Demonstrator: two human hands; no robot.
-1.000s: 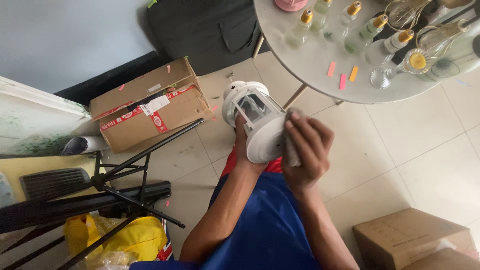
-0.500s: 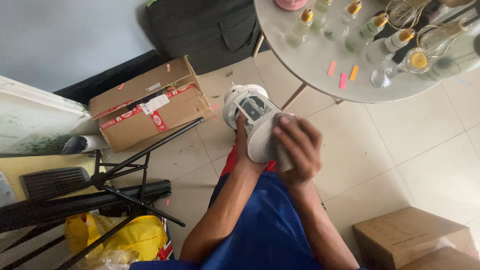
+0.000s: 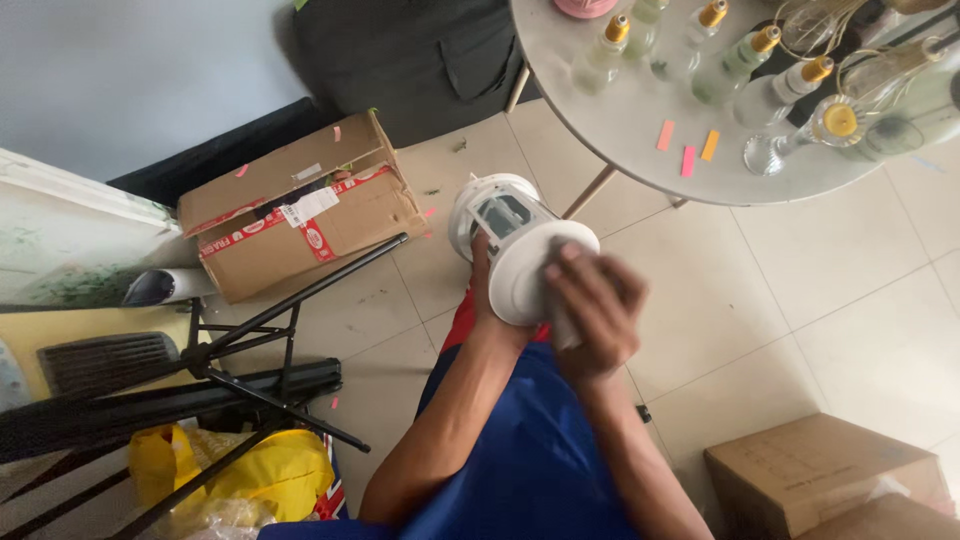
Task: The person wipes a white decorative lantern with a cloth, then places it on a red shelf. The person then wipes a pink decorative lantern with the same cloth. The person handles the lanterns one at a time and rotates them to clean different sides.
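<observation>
Lantern (image 3: 520, 250) wiped over my lap.
My left hand (image 3: 484, 290) grips its side, base turned toward me; my right hand (image 3: 592, 310), fingers curled, presses a cloth (image 3: 562, 325) to the base.

Both bare forearms reach forward side by side. The left hand (image 3: 484, 290) is curled in a grip, thumb up; the right hand (image 3: 592, 312) is cupped, fingers bent, blurred.

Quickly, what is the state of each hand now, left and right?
Left hand: closed around the white lantern, holding it up.
Right hand: closed on a grey cloth, pressed against the lantern's round base.
</observation>
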